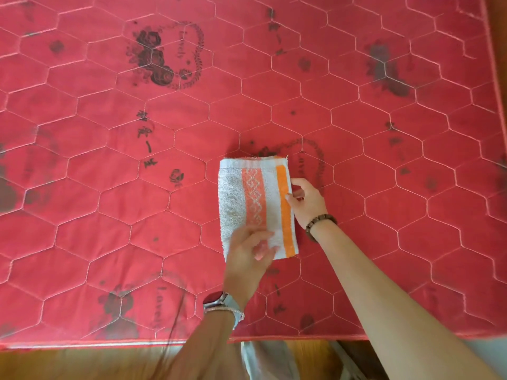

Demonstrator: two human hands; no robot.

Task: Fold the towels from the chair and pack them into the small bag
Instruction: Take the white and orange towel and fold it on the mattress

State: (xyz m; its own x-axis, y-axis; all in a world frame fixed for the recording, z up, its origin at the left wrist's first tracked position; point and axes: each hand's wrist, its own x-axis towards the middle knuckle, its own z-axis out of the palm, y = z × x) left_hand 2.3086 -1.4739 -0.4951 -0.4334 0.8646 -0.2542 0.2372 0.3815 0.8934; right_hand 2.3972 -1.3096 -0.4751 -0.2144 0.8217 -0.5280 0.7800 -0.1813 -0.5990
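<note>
The towel (255, 204) is terry cloth: its pale pile is looped and rough, its orange bands flatter and woven. The red quilted cover (109, 187) beneath it is matt, stitched cloth. The bed frame (82, 363) is glossy wood. The bracelet (319, 224) has matt brown beads.

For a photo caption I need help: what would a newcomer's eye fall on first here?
The red quilted cover, with hexagon stitching and dark flower prints, fills almost the whole view. Near the middle lies a folded white towel with orange stripes. The left hand rests on its near end, and the right hand grips its right edge.
</note>
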